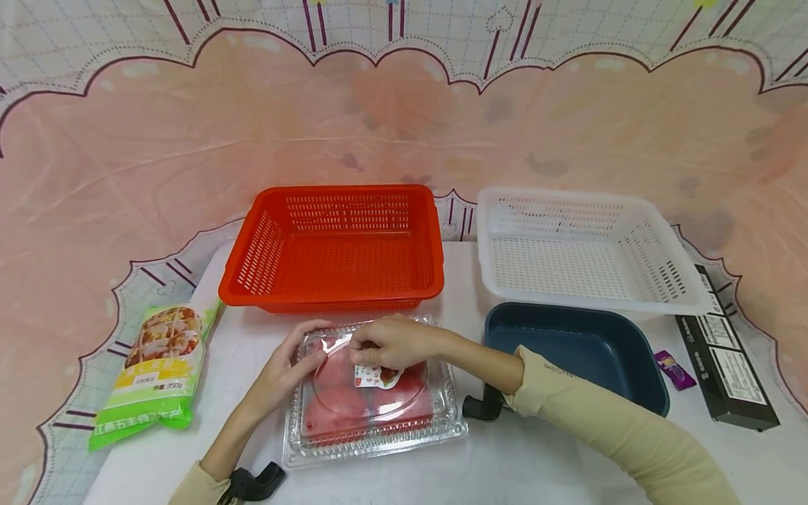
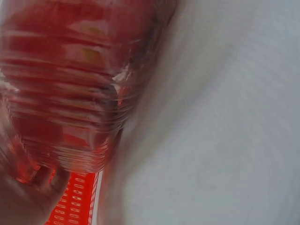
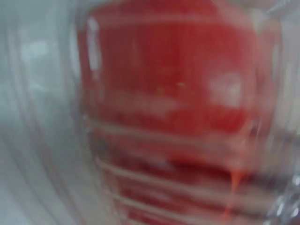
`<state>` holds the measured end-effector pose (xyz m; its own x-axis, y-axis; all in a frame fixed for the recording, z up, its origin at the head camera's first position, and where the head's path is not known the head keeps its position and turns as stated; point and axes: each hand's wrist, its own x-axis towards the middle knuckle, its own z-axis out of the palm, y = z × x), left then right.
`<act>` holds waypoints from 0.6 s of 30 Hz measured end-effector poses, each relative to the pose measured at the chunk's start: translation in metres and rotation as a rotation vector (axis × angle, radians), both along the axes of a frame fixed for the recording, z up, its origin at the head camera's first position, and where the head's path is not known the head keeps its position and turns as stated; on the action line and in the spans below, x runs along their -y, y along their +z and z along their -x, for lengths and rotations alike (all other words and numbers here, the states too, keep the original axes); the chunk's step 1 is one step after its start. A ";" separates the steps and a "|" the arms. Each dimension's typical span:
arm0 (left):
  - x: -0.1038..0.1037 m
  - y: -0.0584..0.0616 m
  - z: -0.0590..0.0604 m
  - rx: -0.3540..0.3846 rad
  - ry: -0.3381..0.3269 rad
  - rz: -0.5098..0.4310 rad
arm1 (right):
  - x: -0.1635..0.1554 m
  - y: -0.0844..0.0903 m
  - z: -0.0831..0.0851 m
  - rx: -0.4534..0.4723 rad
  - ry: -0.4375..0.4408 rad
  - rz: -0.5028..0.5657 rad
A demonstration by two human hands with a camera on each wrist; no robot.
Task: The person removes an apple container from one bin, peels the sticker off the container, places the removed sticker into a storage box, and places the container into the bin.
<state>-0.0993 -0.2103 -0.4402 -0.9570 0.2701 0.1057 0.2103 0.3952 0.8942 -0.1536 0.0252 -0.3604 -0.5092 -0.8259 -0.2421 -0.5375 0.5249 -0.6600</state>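
A clear plastic clamshell box [image 1: 379,428] with red tomatoes [image 1: 341,410] inside lies on the white table near the front edge. It carries a small white and red label [image 1: 376,377] on its lid. My left hand [image 1: 311,342] grips the box's far left corner, fingers curled over the rim. My right hand [image 1: 365,344] pinches the far edge of the lid near its middle. The left wrist view is blurred and shows the box [image 2: 70,79] close up. In the right wrist view only a blurred red tomato [image 3: 178,93] shows behind plastic.
Behind the box stand a red slotted basket [image 1: 334,245] and a white slotted basket [image 1: 587,245]. A dark blue tray [image 1: 581,344] sits to the right. A green food bag [image 1: 154,372] lies at the left; a purple sachet [image 1: 674,369] and a black carton [image 1: 726,358] lie at the right.
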 end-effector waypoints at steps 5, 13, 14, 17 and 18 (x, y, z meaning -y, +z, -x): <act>0.000 0.000 0.000 0.003 0.002 0.003 | 0.000 0.000 0.002 0.042 -0.001 0.016; 0.000 0.000 0.001 0.007 0.004 0.004 | 0.000 0.002 0.003 0.146 -0.004 0.045; 0.000 0.000 0.001 0.007 0.004 0.003 | 0.000 0.002 0.003 0.158 -0.004 0.048; 0.000 -0.001 0.001 0.005 0.002 0.003 | -0.001 0.002 0.003 0.188 -0.005 0.059; 0.000 -0.001 0.001 0.004 0.002 0.004 | -0.001 0.002 0.004 0.196 -0.002 0.063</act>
<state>-0.1000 -0.2104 -0.4407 -0.9579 0.2690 0.1008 0.2062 0.3993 0.8934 -0.1574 0.0259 -0.3585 -0.4592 -0.8415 -0.2845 -0.3948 0.4802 -0.7833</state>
